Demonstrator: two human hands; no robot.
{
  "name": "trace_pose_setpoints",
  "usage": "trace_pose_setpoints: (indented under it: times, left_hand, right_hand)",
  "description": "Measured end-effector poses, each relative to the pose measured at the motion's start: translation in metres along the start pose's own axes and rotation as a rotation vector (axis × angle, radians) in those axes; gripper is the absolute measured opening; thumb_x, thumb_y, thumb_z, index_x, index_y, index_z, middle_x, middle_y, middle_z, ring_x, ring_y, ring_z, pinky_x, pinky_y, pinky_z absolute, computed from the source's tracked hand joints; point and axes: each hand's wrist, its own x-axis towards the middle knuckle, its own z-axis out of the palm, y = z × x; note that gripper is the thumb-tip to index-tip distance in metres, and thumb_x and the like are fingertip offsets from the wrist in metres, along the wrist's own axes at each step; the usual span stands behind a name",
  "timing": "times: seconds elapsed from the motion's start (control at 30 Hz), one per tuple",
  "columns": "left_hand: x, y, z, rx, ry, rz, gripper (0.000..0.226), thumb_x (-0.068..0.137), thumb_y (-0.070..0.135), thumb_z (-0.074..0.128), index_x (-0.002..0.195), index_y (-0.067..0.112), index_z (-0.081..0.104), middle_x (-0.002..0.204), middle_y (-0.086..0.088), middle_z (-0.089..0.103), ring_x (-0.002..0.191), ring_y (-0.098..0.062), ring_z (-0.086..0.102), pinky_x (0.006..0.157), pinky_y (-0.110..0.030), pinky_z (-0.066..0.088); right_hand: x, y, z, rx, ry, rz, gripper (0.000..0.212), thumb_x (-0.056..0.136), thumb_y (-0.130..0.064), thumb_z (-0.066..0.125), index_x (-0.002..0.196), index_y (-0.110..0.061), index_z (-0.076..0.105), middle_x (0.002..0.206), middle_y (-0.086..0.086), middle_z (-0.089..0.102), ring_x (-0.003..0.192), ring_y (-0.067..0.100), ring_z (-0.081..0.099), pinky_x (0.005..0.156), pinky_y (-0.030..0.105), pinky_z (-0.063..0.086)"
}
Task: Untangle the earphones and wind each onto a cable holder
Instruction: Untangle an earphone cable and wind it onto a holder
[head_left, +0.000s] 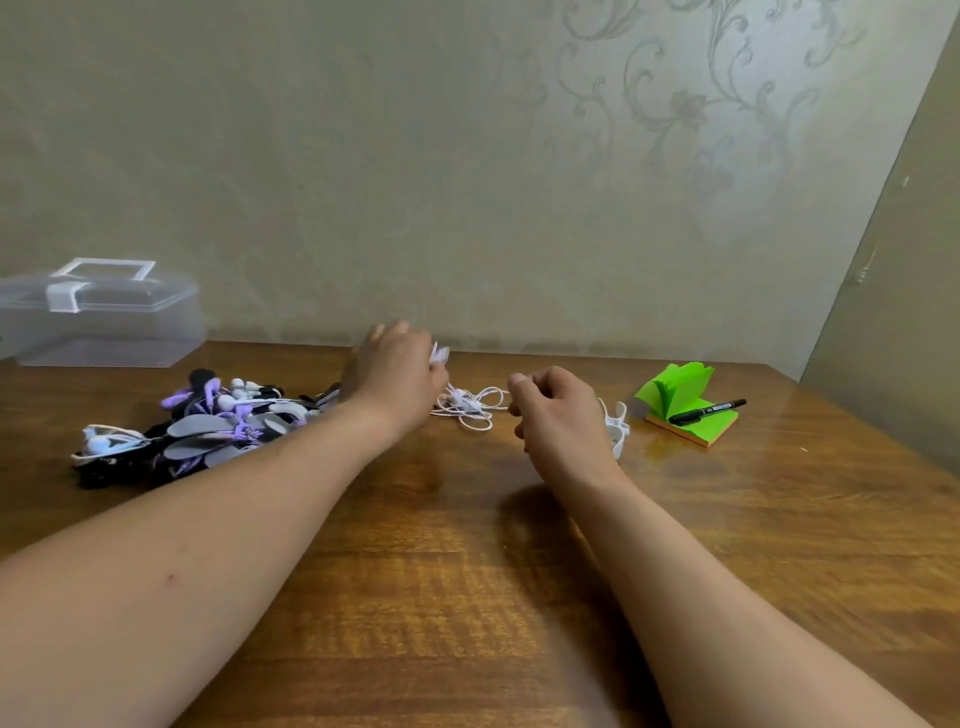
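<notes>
Earphones (470, 408) stretch between left hand (395, 374) and right hand (558, 415), fingers (519, 383) pinching them, pile (197, 431) left, notepad (680, 387) right.

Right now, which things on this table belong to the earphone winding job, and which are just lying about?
Job: white earphones, pile of earphones and holders, white cable holder.
Lying about: clear box, green sticky notes, black marker.

White earphone cord (470, 408), purple-black-grey earphone heap (208, 423), green notepad (680, 395), black marker (706, 412), wood-grained brown table (467, 597).
</notes>
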Motion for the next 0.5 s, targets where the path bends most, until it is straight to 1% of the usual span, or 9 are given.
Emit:
trace_pose_setpoints:
  times: [0.07,0.1,0.13,0.2,0.23,0.3,0.4,0.47,0.5]
  left_hand:
    - [0.014,-0.009,-0.023,-0.227,0.077,-0.120,0.028,0.099,0.032,0.055,0.077,0.015,0.049,0.089,-0.012,0.062,0.088,-0.037,0.057,0.067,-0.039,0.040]
    - [0.022,-0.014,-0.037,-0.378,0.085,-0.181,0.026,0.098,0.028,0.057,0.078,0.013,0.052,0.085,-0.010,0.062,0.084,-0.037,0.058,0.065,-0.040,0.042]
    - [0.027,-0.017,-0.049,-0.550,0.079,-0.227,0.021,0.097,0.024,0.058,0.079,0.012,0.057,0.083,-0.009,0.064,0.082,-0.036,0.061,0.067,-0.041,0.049]
    - [0.028,-0.017,-0.070,-0.895,0.035,-0.300,0.016,0.096,0.015,0.059,0.081,0.011,0.063,0.090,-0.017,0.069,0.079,-0.030,0.066,0.073,-0.045,0.061]
    - [0.023,-0.014,-0.077,-1.066,-0.004,-0.331,0.015,0.098,0.011,0.058,0.083,0.008,0.062,0.095,-0.021,0.069,0.079,-0.028,0.067,0.073,-0.043,0.063]
    - [0.010,-0.006,-0.087,-1.352,-0.080,-0.366,0.016,0.101,0.007,0.054,0.087,0.003,0.059,0.091,-0.020,0.066,0.075,-0.028,0.066,0.068,-0.038,0.062]
    - [-0.012,0.011,-0.094,-1.545,-0.149,-0.381,0.017,0.105,0.010,0.051,0.091,0.003,0.058,0.081,-0.013,0.065,0.065,-0.023,0.066,0.061,-0.036,0.060]
    - [-0.026,0.019,-0.092,-1.623,-0.178,-0.388,0.014,0.105,0.011,0.051,0.097,0.002,0.057,0.082,-0.015,0.067,0.065,-0.023,0.067,0.063,-0.038,0.056]
    - [-0.033,0.023,-0.089,-1.646,-0.189,-0.394,0.012,0.106,0.011,0.051,0.100,0.002,0.057,0.084,-0.016,0.069,0.067,-0.025,0.067,0.064,-0.039,0.055]
  right_hand:
    - [0.000,0.000,-0.001,0.002,0.001,-0.001,0.029,0.097,-0.041,0.059,0.087,-0.015,0.065,0.087,0.005,0.073,0.088,0.031,0.069,0.084,0.057,0.058]
    - [0.000,-0.001,0.000,0.000,0.002,0.002,0.029,0.097,-0.042,0.059,0.087,-0.015,0.065,0.087,0.005,0.073,0.088,0.031,0.069,0.085,0.058,0.058]
    - [-0.001,-0.002,0.000,0.000,0.002,0.006,0.031,0.097,-0.043,0.058,0.086,-0.015,0.066,0.087,0.005,0.073,0.087,0.031,0.069,0.084,0.059,0.058]
    - [-0.002,-0.005,0.001,0.026,0.000,0.003,0.034,0.097,-0.045,0.056,0.086,-0.015,0.067,0.086,0.004,0.073,0.087,0.030,0.069,0.084,0.059,0.058]
    - [-0.004,-0.007,0.001,0.055,-0.007,0.002,0.034,0.098,-0.045,0.056,0.087,-0.015,0.068,0.086,0.003,0.074,0.086,0.029,0.070,0.085,0.059,0.058]
    - [-0.006,-0.012,0.000,0.142,-0.042,-0.009,0.035,0.103,-0.045,0.054,0.093,-0.017,0.070,0.090,0.001,0.075,0.087,0.021,0.070,0.089,0.054,0.057]
    - [-0.015,-0.027,-0.001,0.271,-0.187,-0.053,0.042,0.106,-0.054,0.044,0.113,-0.023,0.071,0.109,-0.004,0.077,0.105,0.011,0.070,0.100,0.044,0.054]
    - [-0.021,-0.038,0.001,0.498,-0.366,0.032,0.053,0.106,-0.060,0.040,0.126,-0.021,0.069,0.119,0.002,0.076,0.111,0.017,0.071,0.104,0.046,0.052]
    - [-0.024,-0.042,0.002,0.623,-0.468,0.105,0.060,0.105,-0.063,0.038,0.131,-0.017,0.066,0.123,0.010,0.074,0.108,0.023,0.072,0.100,0.047,0.053]
